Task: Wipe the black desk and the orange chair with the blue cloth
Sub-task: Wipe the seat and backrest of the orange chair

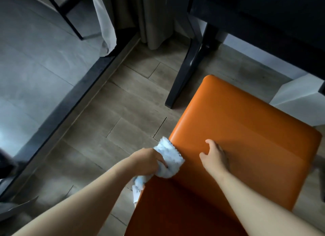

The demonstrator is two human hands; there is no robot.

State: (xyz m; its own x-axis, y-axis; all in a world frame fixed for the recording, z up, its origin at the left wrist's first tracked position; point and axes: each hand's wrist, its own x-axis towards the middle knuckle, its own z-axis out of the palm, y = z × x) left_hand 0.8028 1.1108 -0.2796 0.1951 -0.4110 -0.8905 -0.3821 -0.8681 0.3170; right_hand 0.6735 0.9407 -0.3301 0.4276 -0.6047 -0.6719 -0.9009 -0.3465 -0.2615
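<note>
The left hand (149,159) is curled tight round a bunched, fluffy pale blue cloth (171,158) and presses it against the left edge of the orange chair's smooth leather-like seat (246,126). The right hand (215,155) lies on the seat just beside it with fingers spread and loosely bent, holding nothing. Both forearms are bare.

The cloth runs slantwise. Its thick end reaches up past the seat's left edge, and a thin tail hangs below the wrist, down the chair's side. A darker orange part of the chair, nearest the camera, sits in shadow between the two arms.

The seat's far corner points up and away toward the black bench (263,16), whose top fills the upper right. One slanted black leg (188,69) of the bench stands on the floor just beyond the seat's far left corner.

The chair stands on a grey-brown wood-plank floor (123,104). A black floor track (73,102) crosses the floor diagonally, with grey tiles (35,51) beyond it. A white sheer curtain (105,25) and a beige curtain (154,16) hang at the top. A white wall (299,98) shows under the bench at the right.
</note>
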